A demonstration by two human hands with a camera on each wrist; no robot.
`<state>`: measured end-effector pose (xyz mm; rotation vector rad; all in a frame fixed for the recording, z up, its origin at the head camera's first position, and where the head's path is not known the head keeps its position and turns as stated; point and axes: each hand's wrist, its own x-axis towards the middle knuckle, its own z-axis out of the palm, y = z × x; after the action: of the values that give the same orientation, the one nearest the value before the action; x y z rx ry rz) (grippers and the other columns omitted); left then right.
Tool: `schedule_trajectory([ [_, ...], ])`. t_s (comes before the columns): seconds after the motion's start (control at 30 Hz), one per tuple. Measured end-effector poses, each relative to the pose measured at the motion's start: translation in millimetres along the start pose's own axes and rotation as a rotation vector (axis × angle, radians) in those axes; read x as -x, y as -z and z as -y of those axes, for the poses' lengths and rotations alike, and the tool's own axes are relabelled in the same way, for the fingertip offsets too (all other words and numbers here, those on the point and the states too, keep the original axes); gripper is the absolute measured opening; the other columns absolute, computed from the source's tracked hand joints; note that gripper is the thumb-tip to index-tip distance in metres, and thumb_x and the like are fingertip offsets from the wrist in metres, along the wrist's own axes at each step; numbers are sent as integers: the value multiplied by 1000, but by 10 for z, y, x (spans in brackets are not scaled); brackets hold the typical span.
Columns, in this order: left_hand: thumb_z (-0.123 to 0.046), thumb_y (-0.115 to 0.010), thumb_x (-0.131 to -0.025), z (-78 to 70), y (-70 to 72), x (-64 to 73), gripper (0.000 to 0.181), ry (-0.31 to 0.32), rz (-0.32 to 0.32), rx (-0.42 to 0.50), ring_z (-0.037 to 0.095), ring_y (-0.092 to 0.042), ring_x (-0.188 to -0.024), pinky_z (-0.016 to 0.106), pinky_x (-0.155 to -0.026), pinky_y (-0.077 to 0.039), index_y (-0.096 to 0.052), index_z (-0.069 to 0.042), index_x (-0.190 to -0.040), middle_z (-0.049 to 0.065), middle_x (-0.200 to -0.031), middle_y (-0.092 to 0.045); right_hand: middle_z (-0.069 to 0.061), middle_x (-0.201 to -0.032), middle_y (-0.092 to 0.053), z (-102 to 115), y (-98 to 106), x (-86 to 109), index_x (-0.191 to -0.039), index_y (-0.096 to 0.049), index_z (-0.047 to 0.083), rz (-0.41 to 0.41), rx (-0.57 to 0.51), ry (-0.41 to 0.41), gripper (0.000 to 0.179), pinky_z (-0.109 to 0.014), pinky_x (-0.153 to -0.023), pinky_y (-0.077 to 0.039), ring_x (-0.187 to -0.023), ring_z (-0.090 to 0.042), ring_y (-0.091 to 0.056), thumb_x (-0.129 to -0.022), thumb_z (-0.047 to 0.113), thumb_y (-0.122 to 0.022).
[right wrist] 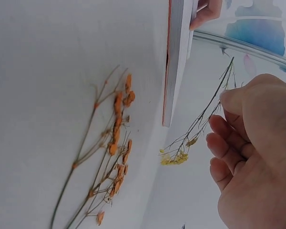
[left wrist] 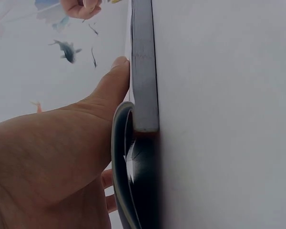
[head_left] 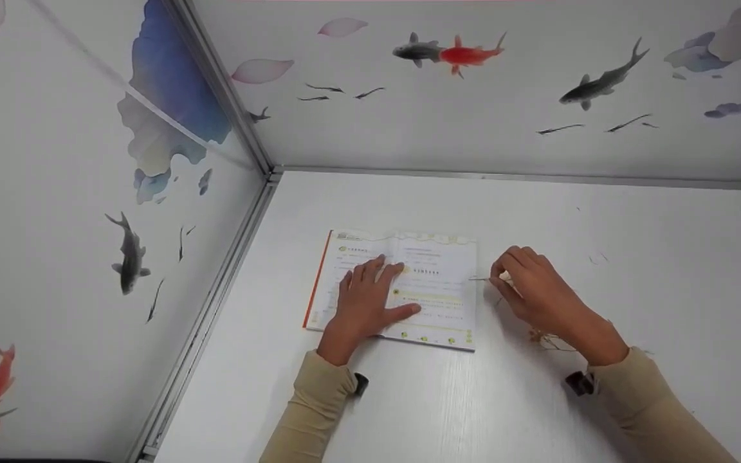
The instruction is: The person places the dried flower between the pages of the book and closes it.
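An open book (head_left: 435, 257) with printed pages lies on the white table. My left hand (head_left: 364, 302) rests on it with the fingers spread, mostly over the left page. In the left wrist view the thumb lies along the page, beside the book's thick edge (left wrist: 144, 62). To the right of the book, my right hand (head_left: 531, 289) pinches a thin dried flower sprig (right wrist: 200, 117) between thumb and fingers. Small yellow blossoms (right wrist: 174, 158) hang at one end; its thin stem tip (head_left: 478, 278) reaches the book's right edge in the head view.
Dried orange flowers (right wrist: 117, 124) on long stems lie on the table (head_left: 525, 418) below my right hand. Small stem bits (head_left: 599, 258) are scattered farther right. Panels painted with fish stand behind (head_left: 505, 141) and at the left (head_left: 74, 193).
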<state>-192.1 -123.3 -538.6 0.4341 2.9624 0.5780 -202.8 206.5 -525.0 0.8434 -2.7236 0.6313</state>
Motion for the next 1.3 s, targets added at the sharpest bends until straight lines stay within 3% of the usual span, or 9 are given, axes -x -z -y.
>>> schedule_trajectory([
  [0.43,-71,-67,-97,9,2,-9,85,21,35,5,38,-30,-160,66,-130,-23,-43,-26,-166,12,-176,-30,-4,-105,-64,-21,5,46,-109,-62,8,49,-46,-21,10,-45,-89,-43,-96,-20,-61,-105,7,-70],
  [0.73,-71,-66,-98,22,-7,0,85,16,32,17,38,-30,-160,67,-130,-23,-42,-25,-166,12,-176,-30,-8,-122,-67,-48,-24,63,-106,-59,9,-21,-73,20,15,-46,-92,-41,-119,-29,-63,-102,5,-73],
  [0.9,-71,-66,-98,29,-12,0,85,6,19,8,39,-32,-159,68,-129,-24,-43,-24,-165,13,-175,-31,-8,-123,-66,-52,-26,59,-107,-59,10,-30,-94,18,16,-46,-93,-41,-120,-27,-63,-102,4,-73],
  [1.17,-71,-66,-97,30,-28,1,86,0,14,6,39,-32,-158,68,-128,-25,-43,-24,-165,14,-175,-32,-15,-128,-68,31,-18,-49,-107,-62,8,-82,-58,74,20,-48,-94,-43,-124,-31,-61,-98,3,-79],
  [1.3,-72,-67,-96,18,-25,3,87,-5,4,-2,39,-34,-157,68,-128,-26,-44,-24,-165,14,-174,-34,-14,-130,-68,95,-52,-156,-107,-63,8,-58,-37,99,17,-50,-94,-46,-125,-33,-61,-99,5,-78],
])
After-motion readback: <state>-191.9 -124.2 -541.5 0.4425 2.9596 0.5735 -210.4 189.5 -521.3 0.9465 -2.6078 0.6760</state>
